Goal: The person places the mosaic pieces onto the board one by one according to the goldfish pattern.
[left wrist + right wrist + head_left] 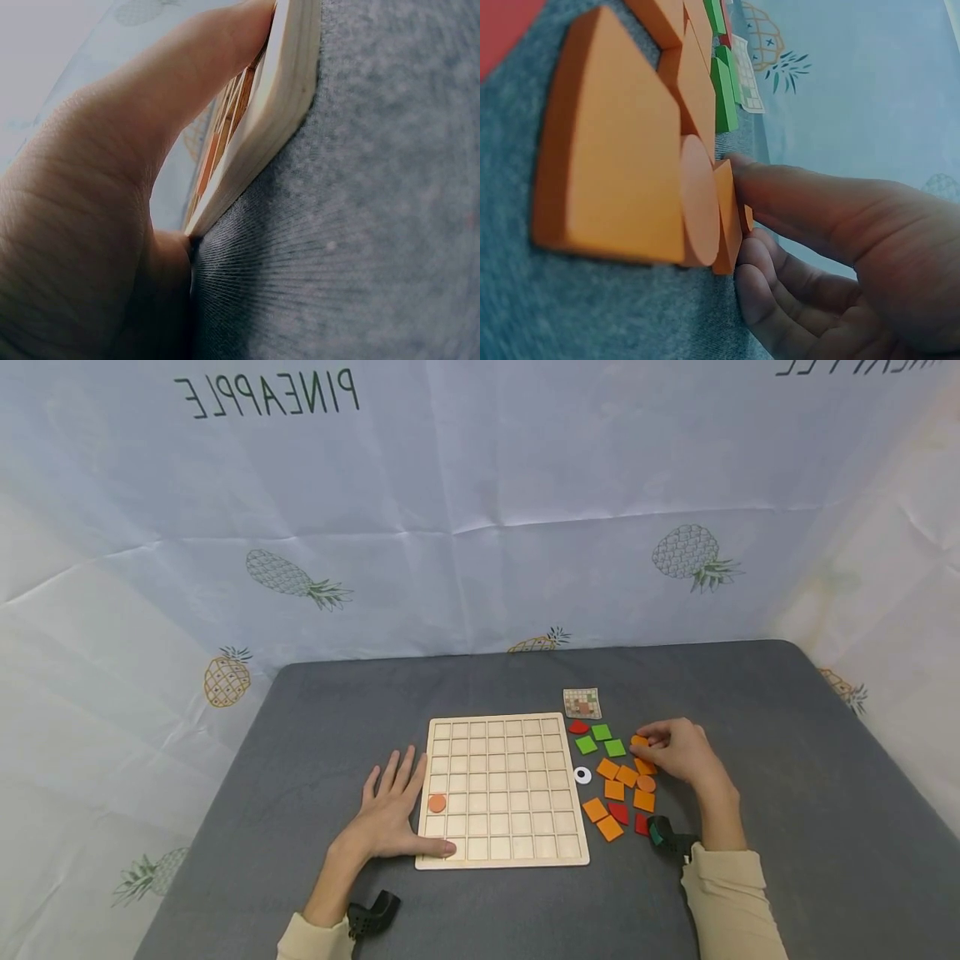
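A pale wooden grid board [504,863] lies on the table, with an orange disc [437,803] in a cell near its left edge. My left hand [390,818] is spread at that edge, fingers straight. Its thumb lies over the front left corner, as the left wrist view shows up close [187,67]. Right of the board, my right hand [686,752] pinches a small orange round-edged piece [640,741] between thumb and fingers. In the right wrist view, the fingers partly hide that piece [748,218], just beyond an orange square tile [727,217].
Several orange square tiles [614,790], another orange disc [646,784], green tiles [615,747] and red pieces [618,812] lie right of the board. A white ring-like piece [587,779] sits beside its edge. Behind them is a small pattern card [582,693]. A pineapple-print curtain [465,585] hangs behind the table.
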`<state>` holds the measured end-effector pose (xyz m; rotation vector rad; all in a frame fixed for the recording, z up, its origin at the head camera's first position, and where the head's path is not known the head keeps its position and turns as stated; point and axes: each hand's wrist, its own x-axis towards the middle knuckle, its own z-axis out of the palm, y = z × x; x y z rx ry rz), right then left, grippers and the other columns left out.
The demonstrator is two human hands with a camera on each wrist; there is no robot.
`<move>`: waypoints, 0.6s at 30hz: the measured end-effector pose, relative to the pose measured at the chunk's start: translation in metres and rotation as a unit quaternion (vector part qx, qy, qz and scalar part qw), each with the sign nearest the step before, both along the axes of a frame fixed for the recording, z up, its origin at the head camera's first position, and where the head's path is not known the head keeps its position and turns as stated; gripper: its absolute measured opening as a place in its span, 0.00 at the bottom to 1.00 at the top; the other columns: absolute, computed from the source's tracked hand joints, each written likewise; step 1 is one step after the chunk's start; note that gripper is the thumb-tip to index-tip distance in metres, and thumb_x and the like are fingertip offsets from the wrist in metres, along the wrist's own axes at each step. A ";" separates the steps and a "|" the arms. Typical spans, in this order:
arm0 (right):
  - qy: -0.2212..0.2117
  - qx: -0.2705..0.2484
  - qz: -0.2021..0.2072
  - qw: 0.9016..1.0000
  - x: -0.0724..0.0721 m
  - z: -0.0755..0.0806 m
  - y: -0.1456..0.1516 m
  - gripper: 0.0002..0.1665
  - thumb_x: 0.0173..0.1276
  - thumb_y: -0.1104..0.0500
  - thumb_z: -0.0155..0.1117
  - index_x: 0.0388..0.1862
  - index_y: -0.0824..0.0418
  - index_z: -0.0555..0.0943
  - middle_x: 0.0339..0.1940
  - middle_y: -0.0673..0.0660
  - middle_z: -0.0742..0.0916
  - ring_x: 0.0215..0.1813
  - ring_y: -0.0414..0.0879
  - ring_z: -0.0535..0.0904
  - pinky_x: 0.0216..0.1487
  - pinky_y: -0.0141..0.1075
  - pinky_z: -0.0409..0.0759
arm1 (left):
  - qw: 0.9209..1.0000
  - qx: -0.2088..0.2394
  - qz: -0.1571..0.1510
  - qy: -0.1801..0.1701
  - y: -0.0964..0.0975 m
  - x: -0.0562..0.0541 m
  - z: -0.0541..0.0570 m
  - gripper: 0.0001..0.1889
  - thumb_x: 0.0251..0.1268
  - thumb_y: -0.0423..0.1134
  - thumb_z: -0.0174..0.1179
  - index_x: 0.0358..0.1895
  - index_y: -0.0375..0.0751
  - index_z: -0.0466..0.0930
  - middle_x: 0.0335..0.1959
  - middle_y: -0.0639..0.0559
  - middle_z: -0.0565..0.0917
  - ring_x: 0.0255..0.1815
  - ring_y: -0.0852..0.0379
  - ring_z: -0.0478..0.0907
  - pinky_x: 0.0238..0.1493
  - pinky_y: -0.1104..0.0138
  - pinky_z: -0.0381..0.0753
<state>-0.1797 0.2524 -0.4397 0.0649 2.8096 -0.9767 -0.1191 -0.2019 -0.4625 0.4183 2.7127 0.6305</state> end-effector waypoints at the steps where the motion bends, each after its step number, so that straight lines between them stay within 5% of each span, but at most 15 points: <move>1: 0.000 0.000 0.000 1.000 0.000 0.000 0.000 0.23 0.73 0.60 0.75 0.58 0.77 0.86 0.41 0.68 0.90 0.39 0.51 0.83 0.44 0.44 0.87 | 1.000 0.001 0.000 -0.001 0.000 0.000 0.000 0.79 0.44 0.76 0.76 0.91 0.37 0.38 0.92 0.33 0.36 0.92 0.27 0.32 0.85 0.28 0.33; 8: 0.007 -0.004 0.005 1.000 0.001 -0.002 0.000 0.22 0.73 0.60 0.75 0.56 0.77 0.87 0.39 0.67 0.90 0.37 0.49 0.83 0.38 0.35 0.82 | 1.000 0.001 -0.001 -0.004 0.001 0.002 0.001 0.79 0.45 0.76 0.76 0.91 0.38 0.37 0.92 0.33 0.36 0.92 0.27 0.31 0.85 0.28 0.33; 18: 0.022 0.000 0.007 1.000 0.001 -0.002 -0.001 0.21 0.72 0.61 0.75 0.56 0.77 0.87 0.43 0.71 0.91 0.38 0.51 0.84 0.39 0.36 0.83 | 1.000 0.013 0.003 0.009 0.001 0.002 0.000 0.78 0.44 0.75 0.76 0.91 0.37 0.40 0.92 0.32 0.37 0.92 0.26 0.32 0.84 0.28 0.33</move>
